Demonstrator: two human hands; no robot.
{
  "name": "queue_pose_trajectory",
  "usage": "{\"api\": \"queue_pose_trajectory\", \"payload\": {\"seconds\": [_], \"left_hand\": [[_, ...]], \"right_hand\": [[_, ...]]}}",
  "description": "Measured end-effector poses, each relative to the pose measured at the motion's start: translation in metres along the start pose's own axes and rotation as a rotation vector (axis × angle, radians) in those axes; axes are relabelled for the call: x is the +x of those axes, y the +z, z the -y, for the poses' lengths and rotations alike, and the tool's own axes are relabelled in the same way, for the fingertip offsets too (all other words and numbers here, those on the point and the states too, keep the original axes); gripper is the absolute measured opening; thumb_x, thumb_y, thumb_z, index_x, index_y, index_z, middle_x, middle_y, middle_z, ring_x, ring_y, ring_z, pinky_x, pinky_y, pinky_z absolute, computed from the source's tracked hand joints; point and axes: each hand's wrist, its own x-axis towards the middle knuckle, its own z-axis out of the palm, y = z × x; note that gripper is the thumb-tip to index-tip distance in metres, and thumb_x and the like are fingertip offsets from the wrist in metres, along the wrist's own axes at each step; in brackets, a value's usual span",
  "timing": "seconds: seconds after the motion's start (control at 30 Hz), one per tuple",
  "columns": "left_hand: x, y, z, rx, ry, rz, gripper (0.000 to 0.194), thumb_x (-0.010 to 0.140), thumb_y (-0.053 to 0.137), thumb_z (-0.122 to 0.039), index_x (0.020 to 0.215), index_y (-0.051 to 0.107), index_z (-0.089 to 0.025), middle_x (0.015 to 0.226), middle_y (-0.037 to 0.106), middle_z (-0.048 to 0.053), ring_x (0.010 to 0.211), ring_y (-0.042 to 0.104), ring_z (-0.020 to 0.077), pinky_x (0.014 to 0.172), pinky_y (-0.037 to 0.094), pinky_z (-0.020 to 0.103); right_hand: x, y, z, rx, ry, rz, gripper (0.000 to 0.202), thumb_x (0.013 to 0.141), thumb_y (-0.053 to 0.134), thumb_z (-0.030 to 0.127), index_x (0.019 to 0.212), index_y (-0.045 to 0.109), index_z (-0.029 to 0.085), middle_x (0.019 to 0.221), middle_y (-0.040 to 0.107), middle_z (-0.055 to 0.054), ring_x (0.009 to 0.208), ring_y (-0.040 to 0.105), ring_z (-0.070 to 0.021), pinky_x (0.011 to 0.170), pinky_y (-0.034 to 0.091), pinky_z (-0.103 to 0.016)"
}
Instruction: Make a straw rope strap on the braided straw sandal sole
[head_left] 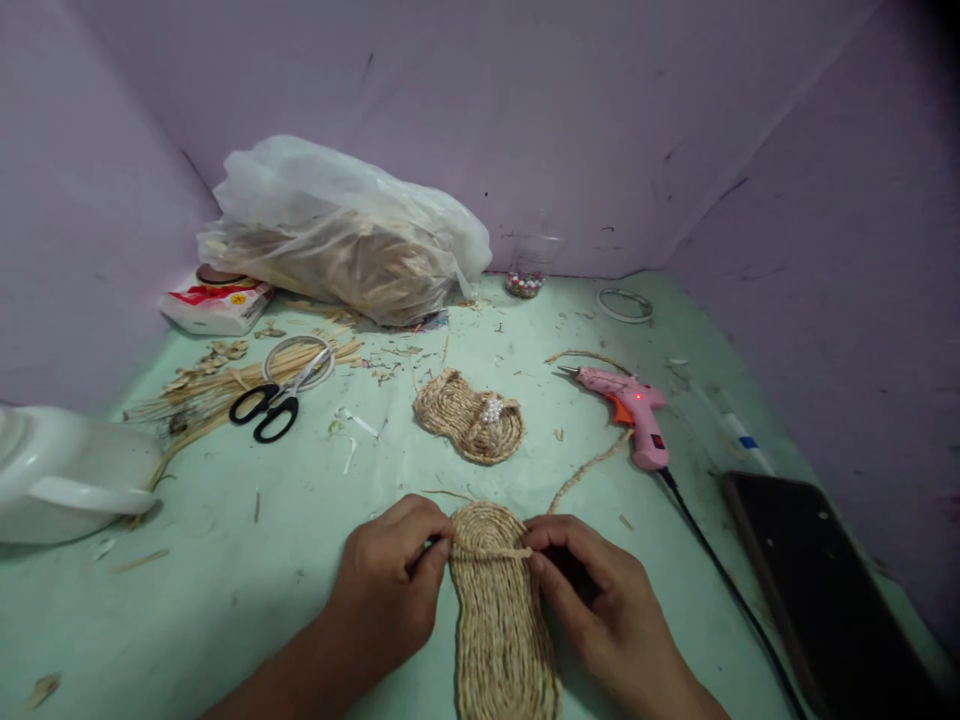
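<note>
A long woven straw sole, coiled at its far end, lies lengthwise on the table in front of me. Across its upper part runs a braided straw cord. My left hand pinches the cord at the sole's left edge, fingers closed. On the opposite edge, my right hand grips the cord between thumb and fingers. From there a loose length of cord trails up toward the pink glue gun, whose red light is lit. A small straw slipper with white pearl beads sits beyond the sole.
Black-handled scissors rest over a tape roll and straw strands on the left, near a white jug. Behind stand a plastic bag of straw and a bead cup. A dark phone and the gun's cable lie right.
</note>
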Motion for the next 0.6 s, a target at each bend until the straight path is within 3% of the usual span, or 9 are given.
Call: {"api": "queue_pose_trajectory", "payload": {"seconds": [0.23, 0.43, 0.6], "left_hand": [[-0.001, 0.000, 0.000, -0.050, -0.128, -0.005, 0.015, 0.079, 0.047, -0.018, 0.078, 0.062, -0.018, 0.068, 0.062, 0.002, 0.057, 0.054, 0.0108, 0.053, 0.042, 0.021], [0.001, 0.000, -0.012, -0.462, -0.474, 0.075, 0.021, 0.076, 0.049, -0.030, 0.080, 0.064, -0.016, 0.053, 0.052, -0.002, 0.042, 0.042, 0.0079, 0.040, 0.036, 0.019], [0.004, -0.005, -0.016, -0.603, -0.550, 0.140, 0.021, 0.072, 0.051, -0.033, 0.075, 0.064, -0.016, 0.044, 0.044, -0.005, 0.038, 0.037, 0.0066, 0.037, 0.031, 0.019]], "right_hand": [[-0.004, -0.002, 0.000, 0.098, -0.030, -0.023, 0.007, 0.082, 0.051, 0.018, 0.083, 0.058, 0.021, 0.085, 0.064, -0.004, 0.080, 0.061, -0.0159, 0.070, 0.048, -0.024], [-0.007, -0.004, 0.001, 0.179, -0.053, -0.035, 0.008, 0.081, 0.053, 0.017, 0.080, 0.060, 0.021, 0.085, 0.064, -0.005, 0.079, 0.061, -0.0172, 0.069, 0.050, -0.026], [-0.007, -0.003, 0.002, 0.219, -0.061, -0.057, 0.008, 0.080, 0.054, 0.016, 0.079, 0.060, 0.021, 0.083, 0.065, -0.005, 0.079, 0.062, -0.0177, 0.068, 0.050, -0.026]]}}
